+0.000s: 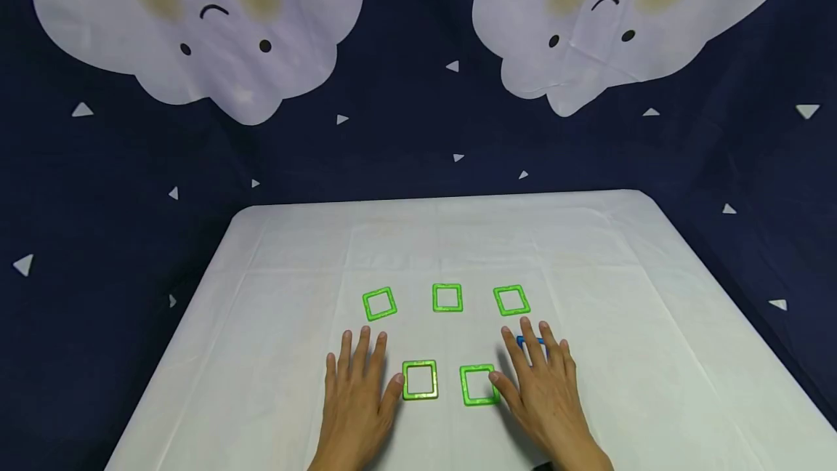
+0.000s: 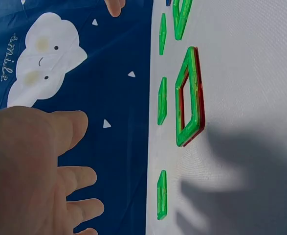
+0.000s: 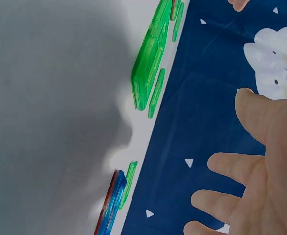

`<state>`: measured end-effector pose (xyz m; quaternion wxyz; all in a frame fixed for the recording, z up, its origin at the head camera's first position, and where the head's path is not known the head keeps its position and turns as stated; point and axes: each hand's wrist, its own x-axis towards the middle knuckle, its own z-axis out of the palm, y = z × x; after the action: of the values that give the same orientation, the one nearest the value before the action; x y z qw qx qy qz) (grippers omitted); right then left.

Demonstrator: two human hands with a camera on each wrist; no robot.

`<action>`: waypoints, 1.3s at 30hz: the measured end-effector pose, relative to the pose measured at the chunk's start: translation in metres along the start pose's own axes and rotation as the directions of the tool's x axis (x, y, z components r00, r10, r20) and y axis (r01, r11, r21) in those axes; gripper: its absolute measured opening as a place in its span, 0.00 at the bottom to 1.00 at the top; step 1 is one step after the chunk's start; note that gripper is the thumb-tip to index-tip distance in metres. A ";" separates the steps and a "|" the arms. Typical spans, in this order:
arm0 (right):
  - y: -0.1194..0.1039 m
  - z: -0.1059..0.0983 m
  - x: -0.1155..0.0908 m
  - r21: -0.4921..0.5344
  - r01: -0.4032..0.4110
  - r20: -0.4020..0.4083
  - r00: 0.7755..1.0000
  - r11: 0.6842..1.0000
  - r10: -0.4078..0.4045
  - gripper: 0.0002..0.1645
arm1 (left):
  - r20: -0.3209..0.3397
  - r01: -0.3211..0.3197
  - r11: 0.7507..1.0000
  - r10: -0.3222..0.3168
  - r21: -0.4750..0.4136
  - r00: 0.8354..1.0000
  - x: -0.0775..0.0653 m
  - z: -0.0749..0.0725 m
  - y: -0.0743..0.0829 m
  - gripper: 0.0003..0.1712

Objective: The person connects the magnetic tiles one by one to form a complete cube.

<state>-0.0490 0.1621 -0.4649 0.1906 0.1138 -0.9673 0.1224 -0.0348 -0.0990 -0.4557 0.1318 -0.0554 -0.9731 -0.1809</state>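
Note:
My left hand hovers palm down with fingers spread, holding nothing. Its thumb lies beside a green square frame tile. In the left wrist view, a red square tile shows directly beneath that green one. Also spread and holding nothing, my right hand is over a blue tile, which it mostly hides. The right wrist view shows a reddish layer under the blue tile. From above, the right thumb overlaps the corner of another green square tile, which looks thick in the right wrist view.
Behind the hands, a row of green square tiles lies flat: left, middle and right. They rest on a white-covered table. A dark blue cloth with clouds and triangles hangs behind it.

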 end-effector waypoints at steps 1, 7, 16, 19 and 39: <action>0.000 0.000 0.000 0.000 0.004 -0.004 1.000 1.000 -0.004 0.39 | -0.002 -0.004 1.000 0.004 -0.003 1.000 0.000 0.000 0.000 0.33; 0.001 0.000 0.002 0.005 0.020 -0.014 1.000 1.000 -0.020 0.39 | 0.002 -0.018 1.000 0.018 -0.015 1.000 0.001 0.001 0.002 0.33; 0.000 -0.001 0.004 0.015 0.024 0.007 1.000 1.000 -0.024 0.40 | 0.036 -0.015 1.000 0.016 -0.027 0.999 0.000 0.002 0.005 0.35; 0.000 -0.001 0.005 0.014 0.028 0.007 1.000 0.999 -0.028 0.41 | 0.024 -0.025 0.999 0.025 -0.023 0.999 0.000 0.004 0.005 0.34; -0.001 0.001 0.007 0.032 0.048 0.029 0.998 0.998 -0.049 0.43 | 0.048 -0.065 0.998 0.066 -0.029 0.997 -0.002 0.011 0.003 0.37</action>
<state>-0.0560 0.1599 -0.4629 0.1771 0.1420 -0.9651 0.1309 -0.0354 -0.0923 -0.4648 0.1129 -0.0933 -0.9711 -0.1883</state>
